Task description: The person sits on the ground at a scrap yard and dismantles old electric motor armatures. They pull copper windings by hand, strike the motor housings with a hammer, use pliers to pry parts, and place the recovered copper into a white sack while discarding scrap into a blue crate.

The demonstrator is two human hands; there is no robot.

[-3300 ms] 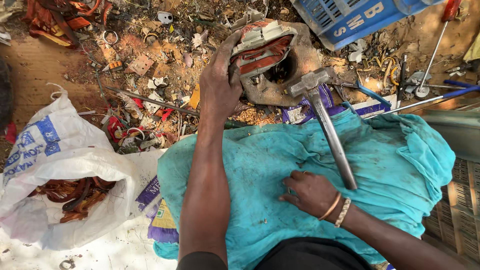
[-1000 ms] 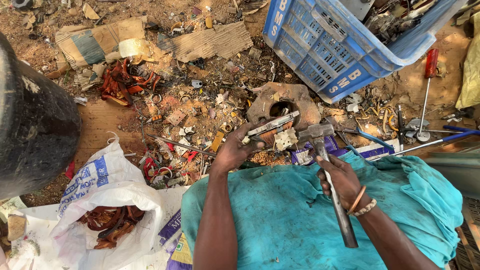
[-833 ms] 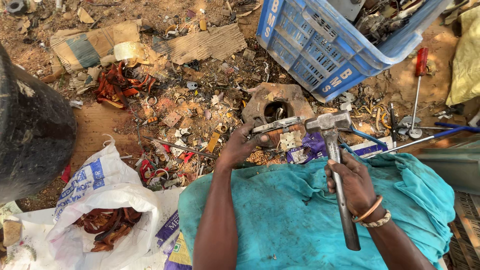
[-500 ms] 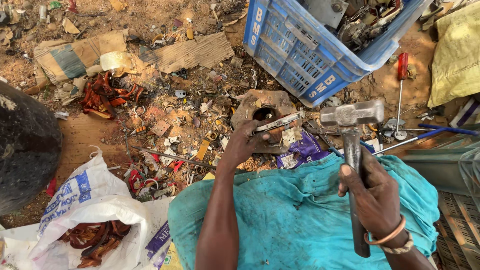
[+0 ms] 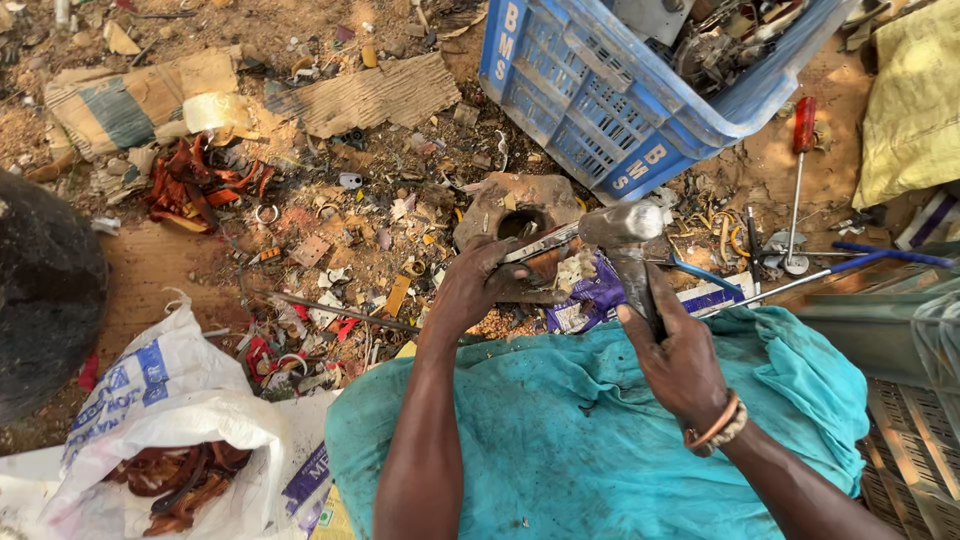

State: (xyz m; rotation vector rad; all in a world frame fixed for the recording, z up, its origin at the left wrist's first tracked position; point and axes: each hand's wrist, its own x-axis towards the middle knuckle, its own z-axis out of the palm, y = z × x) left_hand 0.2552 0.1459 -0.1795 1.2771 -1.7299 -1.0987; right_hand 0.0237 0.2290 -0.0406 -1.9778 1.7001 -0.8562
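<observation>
My left hand [image 5: 482,286] grips a flat metal chisel-like bar [image 5: 540,243], holding it across a rusty round motor housing [image 5: 520,210] on the ground. My right hand [image 5: 676,352] is closed around the handle of a steel hammer [image 5: 626,232], whose blurred head sits right at the bar's outer end. A teal cloth [image 5: 560,440] covers my lap beneath both forearms. A beaded bracelet and a band sit on my right wrist.
A blue plastic crate [image 5: 640,110] of metal scrap stands beyond the housing. A red-handled screwdriver [image 5: 798,170] and blue-handled tools lie at right. A white sack [image 5: 170,440] with copper wire is at lower left. Cardboard, scrap bits and a dark round object [image 5: 45,290] lie left.
My left hand set the metal bar against the housing on the ground. My right hand took up the hammer, raised it, and has now swung its head down to the bar's end.
</observation>
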